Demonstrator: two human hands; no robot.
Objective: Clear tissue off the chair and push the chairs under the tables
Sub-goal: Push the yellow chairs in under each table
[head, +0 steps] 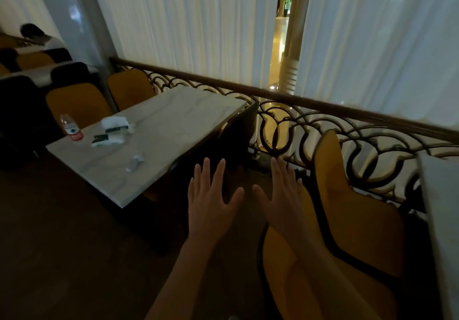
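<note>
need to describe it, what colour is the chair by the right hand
Mustard yellow chair with dark edging, in the head view.

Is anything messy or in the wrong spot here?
Yes. Crumpled tissues and a small paper scrap lie scattered on the marble table beside a water bottle. The yellow chair on the right stands pulled out, not tucked under its table. Both hands are open and empty.

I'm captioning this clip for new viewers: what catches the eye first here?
Two open, empty hands, left hand and right hand, spread in the centre foreground. Left of them, a marble table with tissues and a water bottle; at right, a yellow chair by the railing.
</note>
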